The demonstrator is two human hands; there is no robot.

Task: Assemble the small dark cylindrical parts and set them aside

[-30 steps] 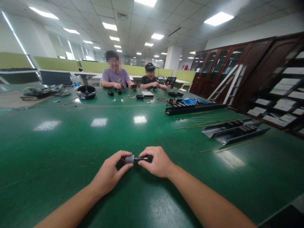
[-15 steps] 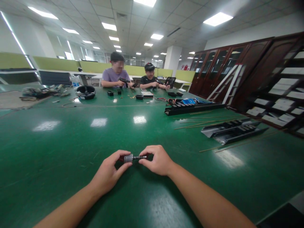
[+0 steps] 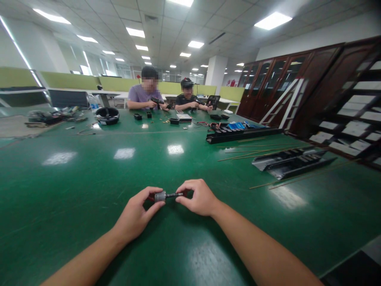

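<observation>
clamping the cylinder (image 3: 160, 196) in the left hand (image 3: 134, 216) while the right hand (image 3: 200, 198) pinches its rod (image 3: 170, 195), toward the table's (image 3: 89, 174) near edge, likely calls for straight alignment.

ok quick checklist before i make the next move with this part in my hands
1. Left hand gripping the silver cylinder: ok, thumb and fingers at its sides.
2. Right hand at the dark shaft: ok, thumb and fingertips are at its outer end.
3. Shaft in line with the cylinder: ok, roughly straight.
4. Shaft firmly fixed to the cylinder: cannot tell, too small to see.
5. Reddish bit behind the cylinder secure: cannot tell, partly hidden.
6. Hands apart from the metal channels: ok, those lie farther right.
</observation>
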